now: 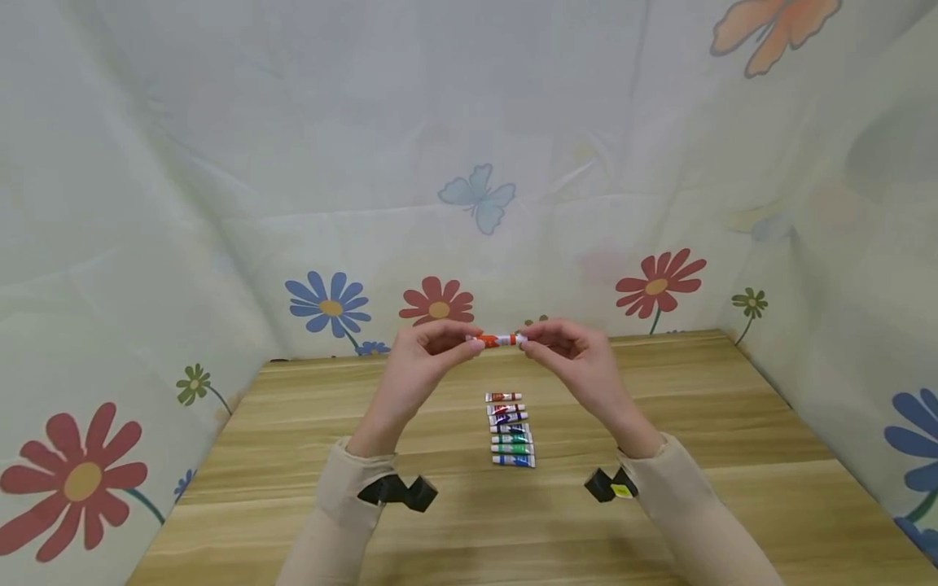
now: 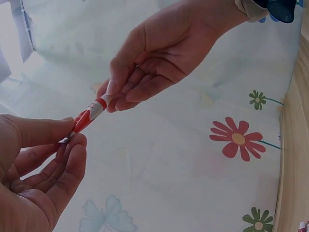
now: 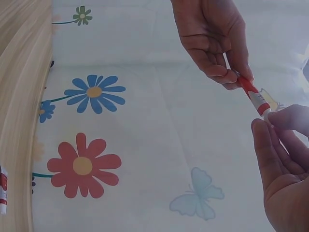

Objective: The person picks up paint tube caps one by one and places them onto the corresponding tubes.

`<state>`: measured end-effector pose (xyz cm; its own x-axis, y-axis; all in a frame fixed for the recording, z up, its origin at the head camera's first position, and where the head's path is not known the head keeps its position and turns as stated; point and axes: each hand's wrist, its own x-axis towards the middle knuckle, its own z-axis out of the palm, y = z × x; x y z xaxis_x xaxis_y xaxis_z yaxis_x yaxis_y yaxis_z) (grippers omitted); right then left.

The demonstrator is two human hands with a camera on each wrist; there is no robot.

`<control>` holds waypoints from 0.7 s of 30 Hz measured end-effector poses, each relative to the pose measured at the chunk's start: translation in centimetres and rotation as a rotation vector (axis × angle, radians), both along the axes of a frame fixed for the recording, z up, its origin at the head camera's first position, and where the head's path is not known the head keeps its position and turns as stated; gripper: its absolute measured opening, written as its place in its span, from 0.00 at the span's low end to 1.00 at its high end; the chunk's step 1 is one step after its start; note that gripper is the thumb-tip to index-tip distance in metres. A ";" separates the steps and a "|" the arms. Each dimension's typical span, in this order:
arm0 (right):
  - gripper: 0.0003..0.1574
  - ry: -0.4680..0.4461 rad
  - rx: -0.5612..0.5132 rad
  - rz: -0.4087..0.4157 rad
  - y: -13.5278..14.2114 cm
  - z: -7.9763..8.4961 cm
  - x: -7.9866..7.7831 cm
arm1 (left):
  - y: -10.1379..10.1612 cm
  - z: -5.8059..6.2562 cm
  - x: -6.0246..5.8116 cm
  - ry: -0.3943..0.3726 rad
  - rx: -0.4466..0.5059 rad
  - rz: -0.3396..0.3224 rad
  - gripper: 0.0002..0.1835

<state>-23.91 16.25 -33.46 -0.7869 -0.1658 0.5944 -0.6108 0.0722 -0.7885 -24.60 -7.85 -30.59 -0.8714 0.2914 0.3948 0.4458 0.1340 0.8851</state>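
Observation:
Both hands hold one small orange-red and white paint tube point(image 1: 500, 340) level above the far part of the table. My left hand point(image 1: 428, 358) pinches its flat crimped end between thumb and fingers, seen close in the left wrist view. At the other end my right hand point(image 1: 575, 358) pinches the white cap point(image 3: 266, 113) between thumb and fingertips, which partly cover it. Below the hands, several paint tubes lie in a column on the table, from a dark red tube point(image 1: 503, 397) at the far end to a blue tube point(image 1: 514, 461) nearest me.
The wood-grain table point(image 1: 293, 439) reaches back to a pale cloth backdrop point(image 1: 352, 163) printed with flowers and butterflies, which also encloses both sides. Black wrist devices sit at both cuffs, one at the left point(image 1: 399, 491) and one at the right point(image 1: 611, 485).

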 end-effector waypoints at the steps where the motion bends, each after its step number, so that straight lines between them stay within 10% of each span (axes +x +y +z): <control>1: 0.10 0.004 0.002 0.003 0.0 0.1 0.1 | 0.0 0.0 0.1 0.000 0.000 -0.002 0.14; 11: 0.10 0.013 0.010 0.023 0.2 0.1 0.6 | 0.5 0.3 1.0 0.037 -0.001 0.000 0.13; 21: 0.13 -0.038 -0.054 0.032 -0.4 -0.2 0.5 | 1.2 0.2 2.2 0.532 -0.105 0.007 0.09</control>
<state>-23.40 15.84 -33.69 -0.8038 -0.1595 0.5730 -0.5818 0.0103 -0.8133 -22.42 -6.63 -30.34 -0.5612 0.3477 0.7511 0.8275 0.2144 0.5190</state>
